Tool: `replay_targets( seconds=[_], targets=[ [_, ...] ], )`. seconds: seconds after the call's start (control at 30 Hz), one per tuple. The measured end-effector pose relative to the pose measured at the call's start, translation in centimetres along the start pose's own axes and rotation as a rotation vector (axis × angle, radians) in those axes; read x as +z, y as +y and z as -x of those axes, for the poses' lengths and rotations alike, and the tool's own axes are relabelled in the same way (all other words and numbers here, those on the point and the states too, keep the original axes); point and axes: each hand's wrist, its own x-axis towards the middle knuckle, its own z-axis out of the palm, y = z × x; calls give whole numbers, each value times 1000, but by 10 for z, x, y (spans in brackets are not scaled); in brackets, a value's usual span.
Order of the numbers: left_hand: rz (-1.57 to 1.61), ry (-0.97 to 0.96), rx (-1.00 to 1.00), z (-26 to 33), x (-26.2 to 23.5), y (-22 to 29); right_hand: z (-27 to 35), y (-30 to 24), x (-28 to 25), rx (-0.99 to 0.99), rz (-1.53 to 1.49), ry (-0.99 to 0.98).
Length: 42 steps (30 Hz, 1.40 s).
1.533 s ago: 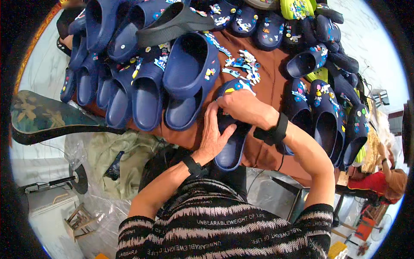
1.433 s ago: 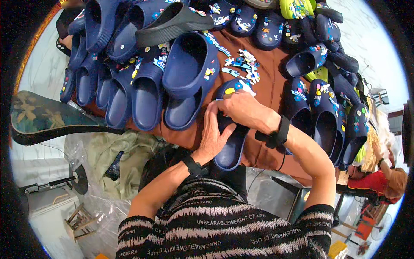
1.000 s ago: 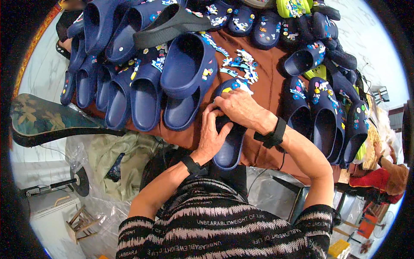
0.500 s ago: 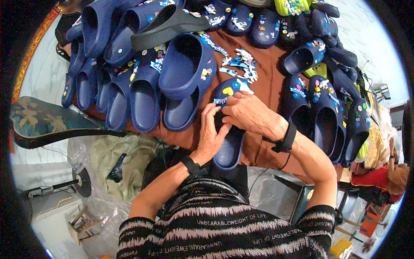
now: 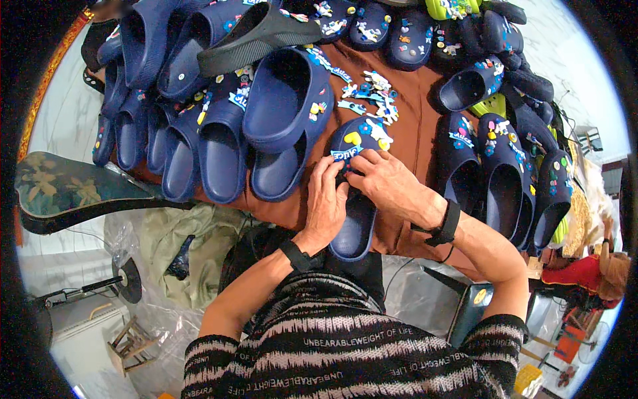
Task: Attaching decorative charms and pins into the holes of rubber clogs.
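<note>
A navy clog point(image 5: 354, 229) lies in front of me, toe pointing away and open heel toward me. Its upper bears a yellow heart, a white-and-blue figure and a blue lettered charm. My left hand point(image 5: 325, 205) grips the left side of the upper, its fingertips at the opening's edge. On the other side my right hand point(image 5: 393, 183) has its fingers bent and pressed together at the upper's rim, below the lettered charm; whatever they pinch is hidden. Beyond the toe, loose charms point(image 5: 373, 94) in white, blue and yellow are heaped on the brown cloth point(image 5: 413, 136).
Navy clogs point(image 5: 222, 159) crowd the left, a black one point(image 5: 259, 43) on top. More decorated clogs point(image 5: 502, 176) stand to the right, with a lime-green clog point(image 5: 452, 8) at the back. A dark floral panel point(image 5: 86, 189) juts out left. Another person point(image 5: 608, 272) is at far right.
My right hand has shifted slightly down and right, uncovering more of the lettered charm and the yellow piece beside it. The left hand stays on the clog.
</note>
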Motion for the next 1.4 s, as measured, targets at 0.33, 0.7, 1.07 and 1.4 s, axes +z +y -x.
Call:
replay_targets(
  seconds=[0.33, 0.7, 1.07, 1.4],
  targets=[
    [-5, -29, -40, -5, -4, 4, 4, 7, -11, 37, -269, 109],
    [47, 4, -119, -15, -7, 4, -4, -8, 21, 46, -53, 304],
    [41, -57, -125, -9, -13, 0, -3, -10, 19, 86, -5, 244],
    [78, -54, -33, -5, -6, 2, 11, 4, 14, 35, -64, 170]
  ],
)
